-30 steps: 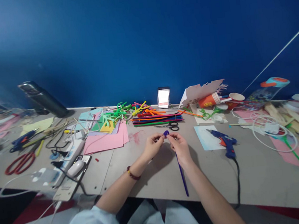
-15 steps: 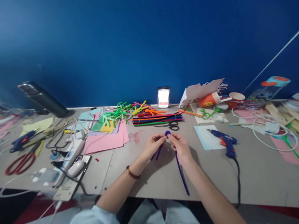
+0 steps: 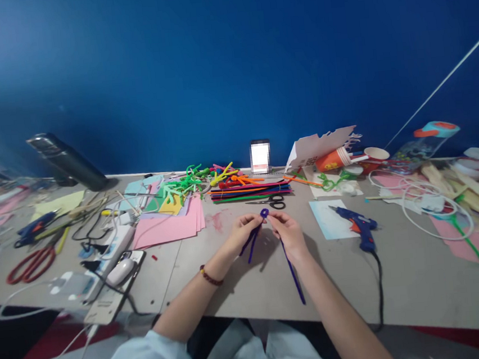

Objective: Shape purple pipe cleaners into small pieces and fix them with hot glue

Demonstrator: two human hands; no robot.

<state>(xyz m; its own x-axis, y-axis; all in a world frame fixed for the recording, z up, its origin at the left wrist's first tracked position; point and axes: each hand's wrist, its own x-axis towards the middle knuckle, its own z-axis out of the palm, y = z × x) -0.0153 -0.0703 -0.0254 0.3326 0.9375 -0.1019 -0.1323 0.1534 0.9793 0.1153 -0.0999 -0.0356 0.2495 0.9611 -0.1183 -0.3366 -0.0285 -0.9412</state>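
Craft table (image 3: 424, 291): purple pipe cleaner (image 3: 263, 213) pinched between left hand (image 3: 244, 232), right hand (image 3: 289, 234).

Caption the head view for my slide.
Left hand and right hand hold a purple pipe cleaner over a craft table.

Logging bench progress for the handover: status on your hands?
Left hand and right hand pinching small loop of purple pipe cleaner. Glue gun off right, untouched.

A glue gun (image 3: 361, 231) lies to the right on my worktop (image 3: 420, 292). Red scissors (image 3: 31, 265) sit near its left edge.
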